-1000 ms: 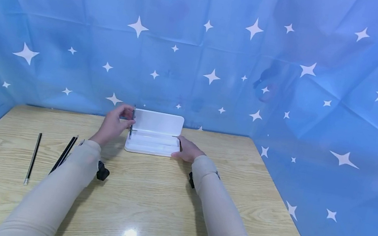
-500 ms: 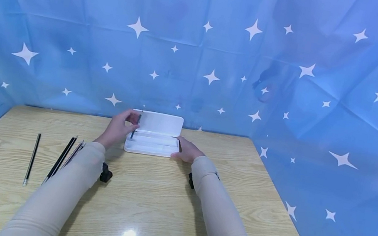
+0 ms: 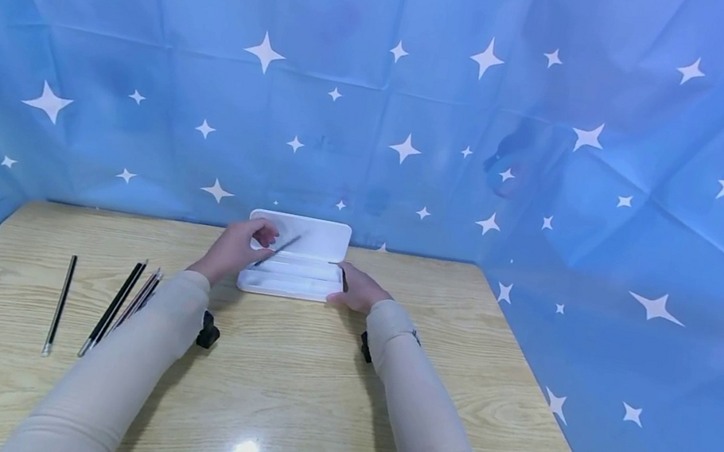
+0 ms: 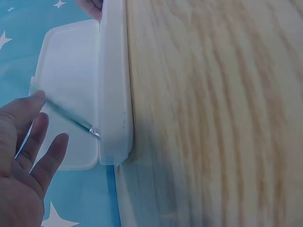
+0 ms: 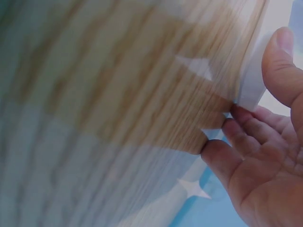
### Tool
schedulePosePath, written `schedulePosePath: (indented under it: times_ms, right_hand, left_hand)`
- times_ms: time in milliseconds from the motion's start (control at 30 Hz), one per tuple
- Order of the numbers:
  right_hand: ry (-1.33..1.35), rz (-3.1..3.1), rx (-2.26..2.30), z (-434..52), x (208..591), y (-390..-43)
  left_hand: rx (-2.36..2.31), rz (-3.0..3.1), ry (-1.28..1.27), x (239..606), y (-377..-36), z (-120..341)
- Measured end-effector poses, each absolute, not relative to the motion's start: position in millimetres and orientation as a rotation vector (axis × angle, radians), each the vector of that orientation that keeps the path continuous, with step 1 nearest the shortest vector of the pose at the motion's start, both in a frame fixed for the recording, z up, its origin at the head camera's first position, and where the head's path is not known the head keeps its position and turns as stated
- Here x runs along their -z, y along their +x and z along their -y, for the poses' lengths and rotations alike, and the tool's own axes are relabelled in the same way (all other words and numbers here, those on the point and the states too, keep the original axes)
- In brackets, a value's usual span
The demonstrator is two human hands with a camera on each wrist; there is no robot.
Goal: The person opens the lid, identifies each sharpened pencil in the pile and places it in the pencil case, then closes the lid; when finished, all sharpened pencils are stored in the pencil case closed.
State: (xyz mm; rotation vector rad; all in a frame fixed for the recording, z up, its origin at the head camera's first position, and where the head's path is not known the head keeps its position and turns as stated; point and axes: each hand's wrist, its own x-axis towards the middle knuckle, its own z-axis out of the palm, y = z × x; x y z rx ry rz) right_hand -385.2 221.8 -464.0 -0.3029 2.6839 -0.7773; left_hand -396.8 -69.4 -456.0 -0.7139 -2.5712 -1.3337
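A white pencil case (image 3: pixel 293 287) lies at the back of the table, its lid (image 3: pixel 323 239) raised against the curtain side. My left hand (image 3: pixel 236 247) is at the case's left end, fingers spread apart. Beside its fingertips a dark pencil (image 4: pixel 71 115) slants over the case, blurred, its metal-banded end down at the tray. In the left wrist view it passes behind a fingertip, with no finger curled round it. My right hand (image 3: pixel 360 289) grips the case's right end, thumb at the front and fingers toward the back; the right wrist view shows the fingertips (image 5: pixel 221 153) at the table surface.
Left of my left forearm lie several dark pencils in a loose group (image 3: pixel 119 304). One more pencil (image 3: pixel 61 304) lies apart, farther left. A blue curtain (image 3: pixel 356 96) with white stars stands behind the wooden table (image 3: pixel 303 393).
My left hand has moved slightly right and its fingers have loosened from the pencil. The pencil has tipped from upright to a rightward slant over the case. My right hand stays put.
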Motion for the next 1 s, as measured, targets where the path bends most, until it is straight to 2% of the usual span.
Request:
schedulePosePath:
  times_ms: [1000]
  right_hand:
    - [-0.289, -2.709, 0.718, -222.8, 466.8, -390.3]
  left_hand:
    - [1.369, 2.546, -0.574, 455.4, -382.4, 133.6]
